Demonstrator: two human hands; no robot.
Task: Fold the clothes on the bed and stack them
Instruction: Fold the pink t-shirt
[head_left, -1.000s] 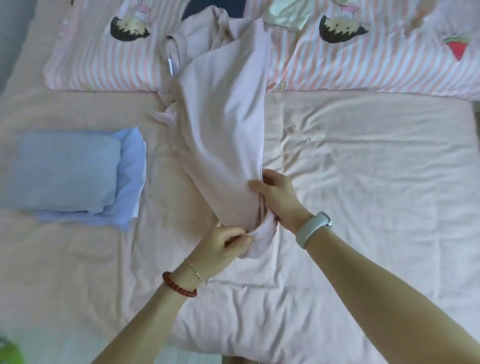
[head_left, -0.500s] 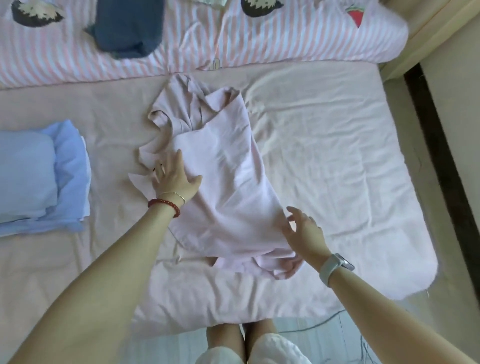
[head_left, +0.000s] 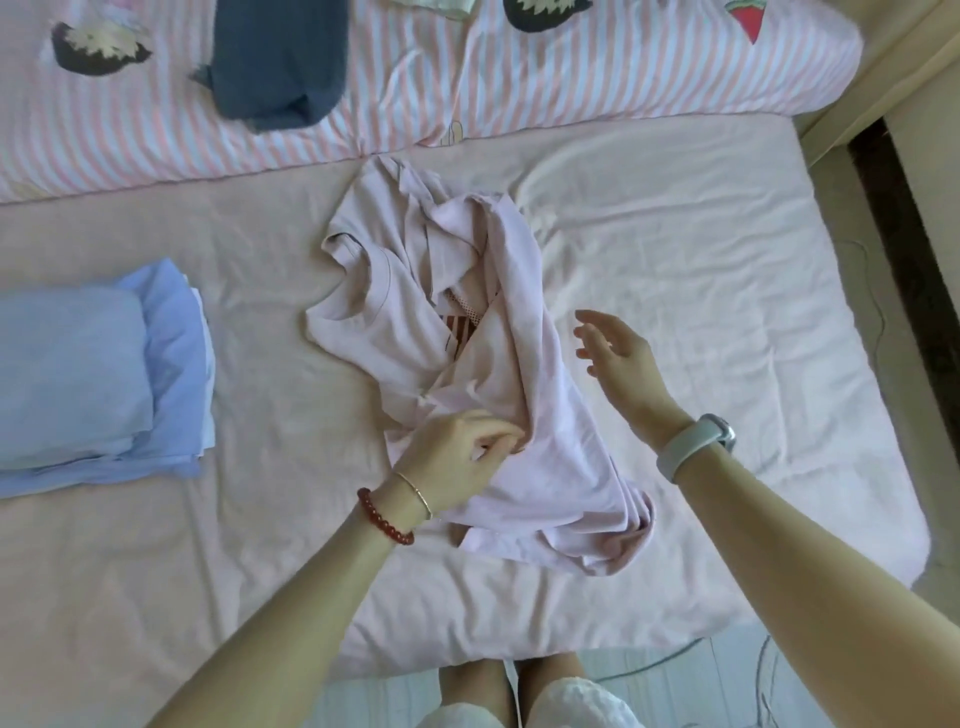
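Crumpled pale pink cotton T-shirt (head_left: 545, 441) lies mid-bed on the wrinkled pale pink sheet (head_left: 727, 291). My left hand (head_left: 457, 457) pinches a fold near its centre. My right hand (head_left: 618, 358) hovers just beside it, fingers spread. Folded light blue garments (head_left: 93, 374) stacked at left. Dark blue garment (head_left: 280, 62) on striped pink-and-white quilt (head_left: 571, 88).

My arms are bare to the elbow. On my left wrist sit two bracelets — a dark red beaded bracelet (head_left: 385, 519) and a thin gold chain (head_left: 415, 491). My right wrist carries a pale grey watch (head_left: 696, 451). White textured shorts (head_left: 530, 709) cover my thighs.
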